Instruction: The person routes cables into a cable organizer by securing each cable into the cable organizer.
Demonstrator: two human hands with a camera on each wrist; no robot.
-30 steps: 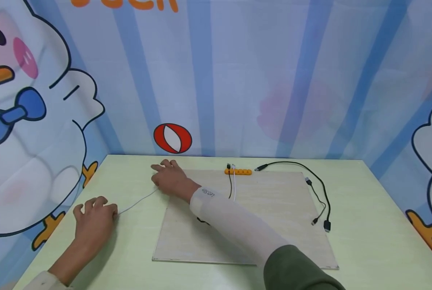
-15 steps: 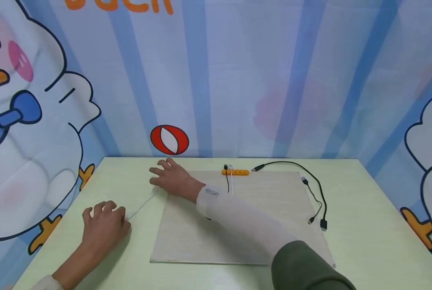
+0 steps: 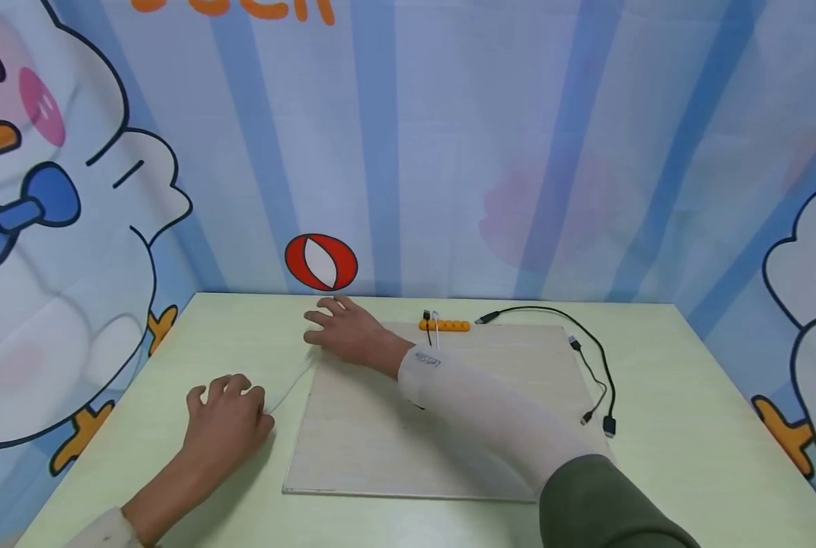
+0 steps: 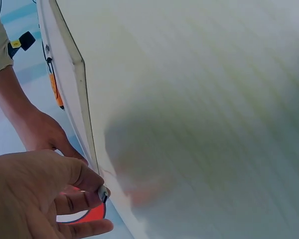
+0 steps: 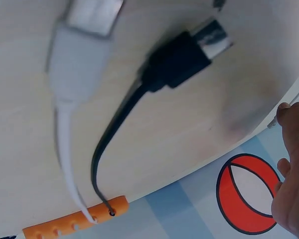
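Observation:
A thin white cable (image 3: 290, 390) stretches between the two hands, off the left edge of the board. My left hand (image 3: 228, 417) pinches one end; its small plug (image 4: 103, 193) pokes out between thumb and finger in the left wrist view. At the far left corner of the board, my right hand (image 3: 349, 333) pinches the other end, and a plug tip (image 5: 272, 123) shows past the fingers. An orange cable holder (image 3: 452, 326) lies at the board's back edge. In the right wrist view, a black cable (image 5: 102, 149) and another white cable (image 5: 64, 144) sit in its slots.
A flat light board (image 3: 353, 457) lies on the pale green table (image 3: 696, 457). Right of it are a long black cable (image 3: 598, 354) and a shorter dark cable (image 3: 594, 378). A printed cloth backdrop (image 3: 435, 152) stands behind the table. My right sleeve covers part of the board.
Both hands have shifted to the right with the white cable, the left one coming closer to the board. The holder and the other cables stay put.

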